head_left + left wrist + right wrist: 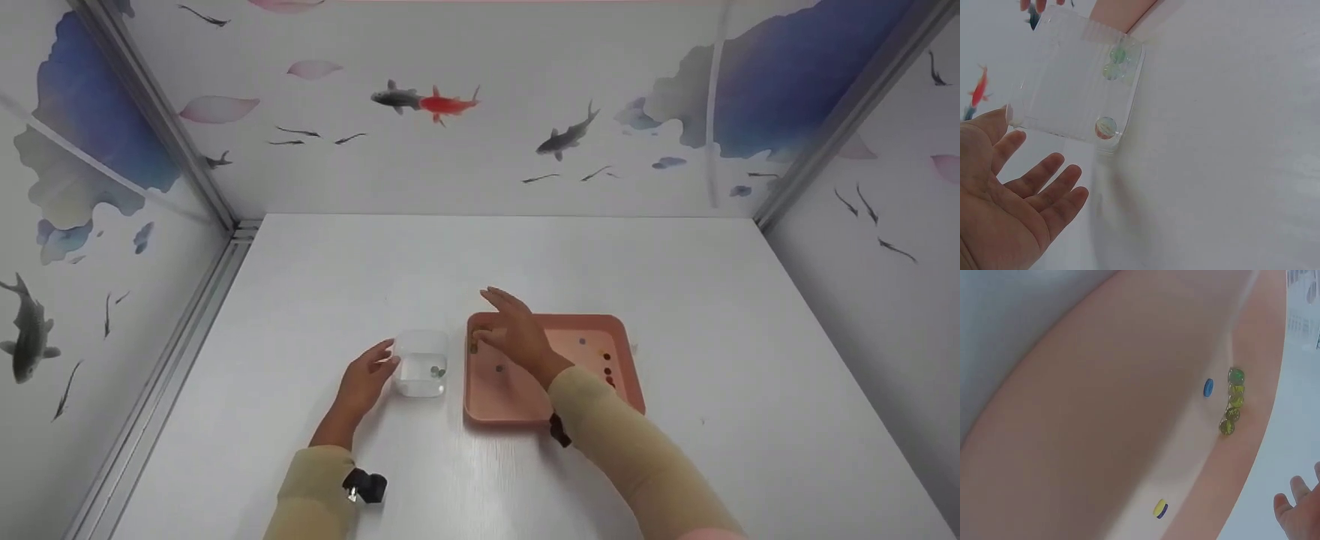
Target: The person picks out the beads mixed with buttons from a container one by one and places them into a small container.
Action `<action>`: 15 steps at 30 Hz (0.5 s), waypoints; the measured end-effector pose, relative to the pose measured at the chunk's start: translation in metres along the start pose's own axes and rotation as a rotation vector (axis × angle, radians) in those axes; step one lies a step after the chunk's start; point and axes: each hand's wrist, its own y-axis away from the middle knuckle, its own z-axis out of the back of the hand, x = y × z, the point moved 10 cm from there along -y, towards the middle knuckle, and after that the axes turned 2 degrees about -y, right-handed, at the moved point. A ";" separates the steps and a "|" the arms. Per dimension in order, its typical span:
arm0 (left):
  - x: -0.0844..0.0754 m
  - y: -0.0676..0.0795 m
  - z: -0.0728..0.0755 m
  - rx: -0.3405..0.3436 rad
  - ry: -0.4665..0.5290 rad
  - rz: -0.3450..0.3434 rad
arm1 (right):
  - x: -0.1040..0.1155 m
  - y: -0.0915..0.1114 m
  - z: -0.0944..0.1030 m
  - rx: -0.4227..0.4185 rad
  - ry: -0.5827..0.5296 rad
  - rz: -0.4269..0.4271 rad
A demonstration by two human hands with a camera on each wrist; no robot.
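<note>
My left hand [364,384] touches the left wall of a clear plastic box [421,341], its fingers loosely spread. Inside the box lie two green marbles [1114,63] and a marble with orange and white swirls [1105,128]. My right hand [517,337] is over the left rim of a pink tray [510,414], its outer fingers stretched out. Beneath it, a row of green and yellowish marbles [1235,400] runs along the tray's inner edge. I see nothing held in the right hand; its thumb side is unclear.
A blue button [1208,387] and a yellow and dark blue disc [1160,508] also lie in the tray. Several small dark and red round pieces [607,370] line its right side. White walls [480,172] with painted fish enclose the white table [337,262].
</note>
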 end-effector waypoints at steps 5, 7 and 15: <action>0.001 0.001 0.000 0.006 0.002 0.013 | -0.006 0.001 0.000 0.002 -0.062 -0.010; 0.001 0.001 0.000 0.007 0.011 0.014 | -0.007 0.001 0.001 -0.002 -0.070 -0.012; 0.002 -0.002 -0.002 0.018 0.014 0.015 | -0.007 0.003 0.008 -0.059 -0.143 0.001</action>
